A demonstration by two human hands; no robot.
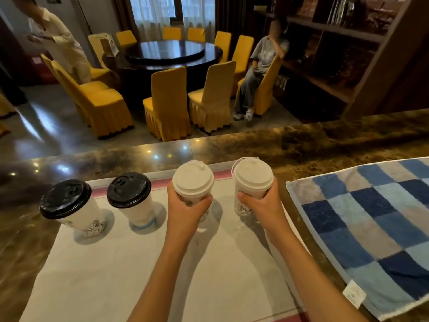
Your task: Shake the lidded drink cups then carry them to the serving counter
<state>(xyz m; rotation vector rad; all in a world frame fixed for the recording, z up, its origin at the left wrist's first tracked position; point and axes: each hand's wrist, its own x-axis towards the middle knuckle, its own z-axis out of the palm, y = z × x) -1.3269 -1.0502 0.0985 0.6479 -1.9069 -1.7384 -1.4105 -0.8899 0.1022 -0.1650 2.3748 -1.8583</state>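
Hidden or cut off: the lower bodies of the two white-lidded cups sit behind the hands; whether their bases touch the cloth cannot be told. Both forearms run off the bottom edge of the frame. Prints on the cup walls are too small to read.
Far-left cup (69, 205): black domed lid, white paper wall with a dark sketch print near the base; upright on the cloth, lower left of the frame.
Second cup (132, 201): black lid, white wall with a faint blue band low down; just beside the first, apart from it.
Left hand (185, 210): fingers and thumb wrapped round the left white-lidded cup (193, 182) just under its rim; centre of the frame.
Right hand (260, 203): wrapped likewise round the right white-lidded cup (253, 176); the two cups are near each other, not touching.
Lids: white, round, matte plastic, each with a thin loop at the far edge.
White cloth (116, 275): smooth, flat, pink border stripe along its far edge; all four cups stand over it.
Checked towel (371, 217): terry pile, blue, pale blue and grey squares, sewn label near its lower edge; right of the frame.
Table (278, 145): polished brown marble, reflecting ceiling lights.
Room: dark round dining table (171, 52) ringed by yellow-covered chairs (167, 101); a seated person (262, 66) upper right, a standing person (60, 43) upper left; dark wooden shelving (348, 54) at far right.
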